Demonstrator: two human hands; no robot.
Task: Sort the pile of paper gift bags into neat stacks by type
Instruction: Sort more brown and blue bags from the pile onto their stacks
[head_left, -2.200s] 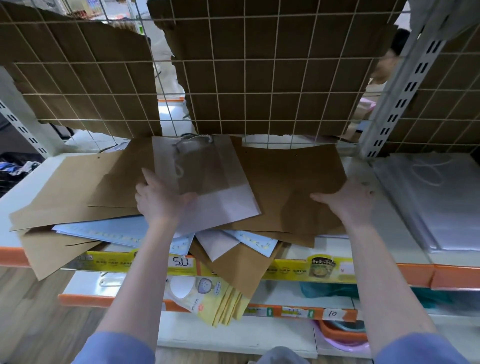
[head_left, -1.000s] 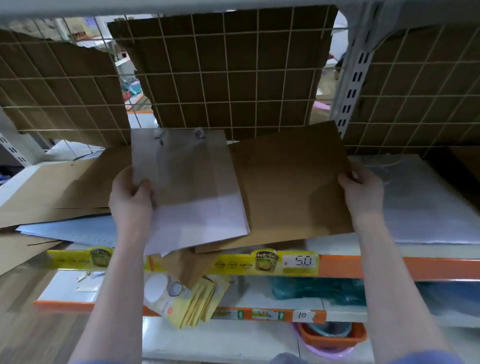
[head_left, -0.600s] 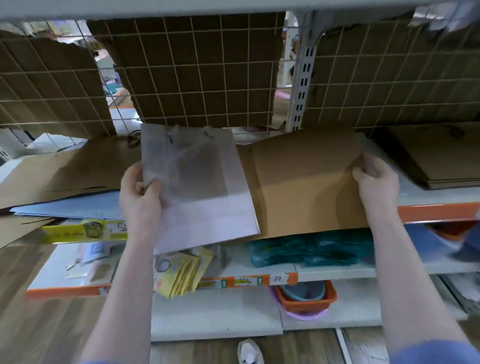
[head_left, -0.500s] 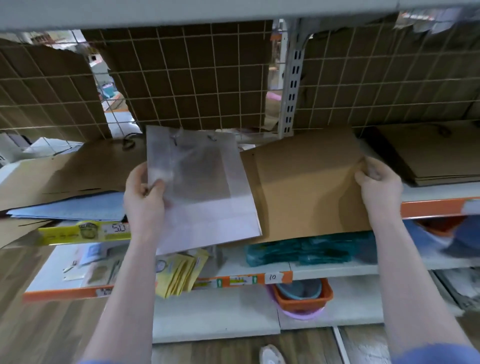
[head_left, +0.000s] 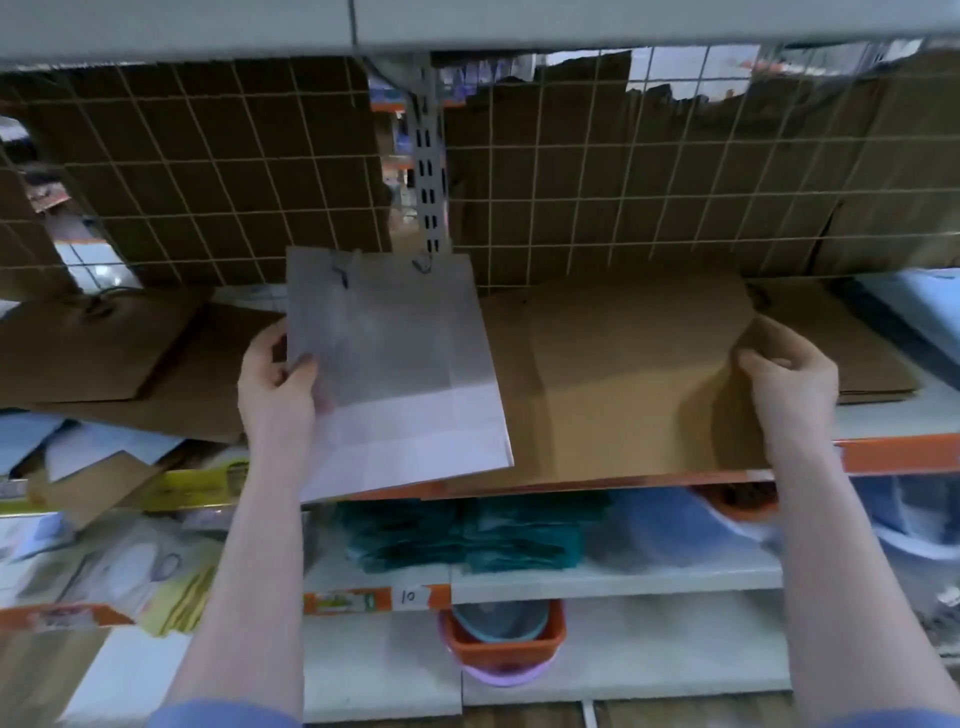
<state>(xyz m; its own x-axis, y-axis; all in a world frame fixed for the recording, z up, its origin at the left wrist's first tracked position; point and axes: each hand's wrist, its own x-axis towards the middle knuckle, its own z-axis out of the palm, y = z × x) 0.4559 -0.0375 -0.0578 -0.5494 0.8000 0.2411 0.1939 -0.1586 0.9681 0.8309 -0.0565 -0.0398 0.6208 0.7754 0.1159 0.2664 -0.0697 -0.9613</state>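
The left hand (head_left: 275, 384) pinches the left edge of a flat white paper bag (head_left: 395, 374), thumb on top. The right hand (head_left: 789, 374) curls its grip round the right edge of a large flat brown kraft bag (head_left: 623, 384), which lies right of the white bag and partly under it. Both bags overhang the orange-edged shelf (head_left: 904, 452). A stack of brown bags (head_left: 852, 353) lies just right of the kraft bag; a wire grid (head_left: 571, 197) backed with cardboard stands behind.
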